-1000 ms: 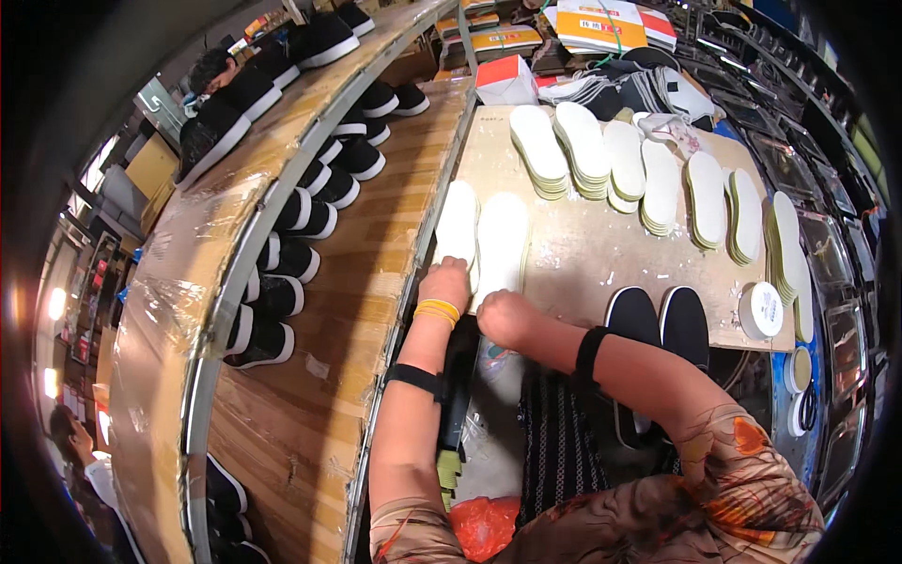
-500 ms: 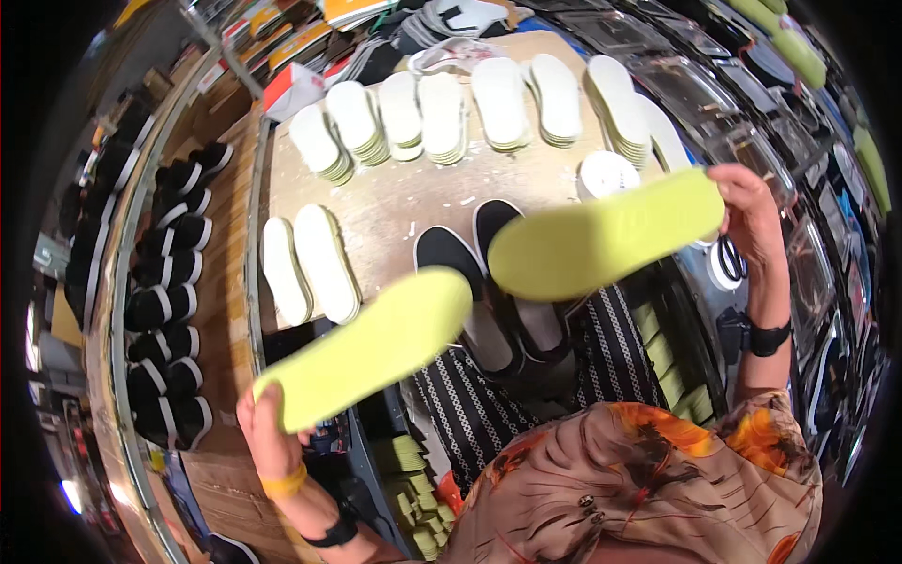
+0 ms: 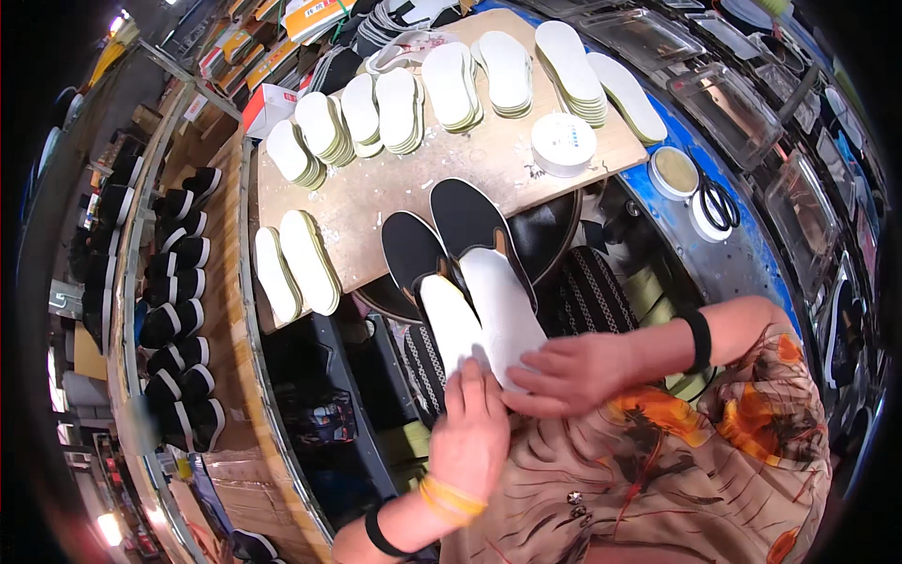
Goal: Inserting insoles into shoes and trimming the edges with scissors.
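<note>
Two black slip-on shoes, a left shoe and a right shoe, lie side by side in front of me, toes pointing away. A white insole sits in each: the left insole and the right insole, their toe ends under the shoe uppers. My left hand rests with outstretched fingers at the heel of the left insole. Flat and slightly blurred, the fingers of my right hand lie across the heel end of the right insole. The hands partly hide both heels.
Stacks of white insoles line the far side of the wooden board; more insoles lie at its left. A round white tub stands near its right edge, with black-handled scissors beyond. Black shoes fill the left shelf.
Both insoles, held up with their yellow-green undersides showing, are now inside the shoes with white sides up. Both hands have come together at the heels.
</note>
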The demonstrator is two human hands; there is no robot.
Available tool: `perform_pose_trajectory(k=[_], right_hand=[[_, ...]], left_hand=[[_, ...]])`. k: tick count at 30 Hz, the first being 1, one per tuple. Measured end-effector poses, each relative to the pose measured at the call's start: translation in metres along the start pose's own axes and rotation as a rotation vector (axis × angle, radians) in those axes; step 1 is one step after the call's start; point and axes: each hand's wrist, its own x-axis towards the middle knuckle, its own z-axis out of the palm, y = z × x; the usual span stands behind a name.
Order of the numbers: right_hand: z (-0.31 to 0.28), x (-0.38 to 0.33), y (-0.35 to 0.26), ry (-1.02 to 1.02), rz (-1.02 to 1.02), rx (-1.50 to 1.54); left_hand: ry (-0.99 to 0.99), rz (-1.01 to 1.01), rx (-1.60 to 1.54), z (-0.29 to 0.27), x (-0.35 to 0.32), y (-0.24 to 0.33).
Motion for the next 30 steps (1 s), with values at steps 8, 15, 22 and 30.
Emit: perform_pose_trajectory(k=[8, 15, 22, 30], right_hand=[[0.044, -0.042, 0.055, -0.195, 0.039, 0.067], [0.071, -0.002, 0.098, -0.655, 0.351, 0.204], [0.085, 0.016, 0.097, -0.952, 0.267, 0.091], [0.123, -0.014, 0.112, -1.023, 0.365, 0.176]], left_hand=[[0.079, 0.103, 0.061, 0.066, 0.031, -0.044], [-0.152, -0.112, -0.094, 0.059, 0.085, -0.095], [-0.668, 0.042, 0.149, 0.104, 0.131, -0.079], [-0.691, -0.692, -1.291, 0.089, 0.177, -0.098]])
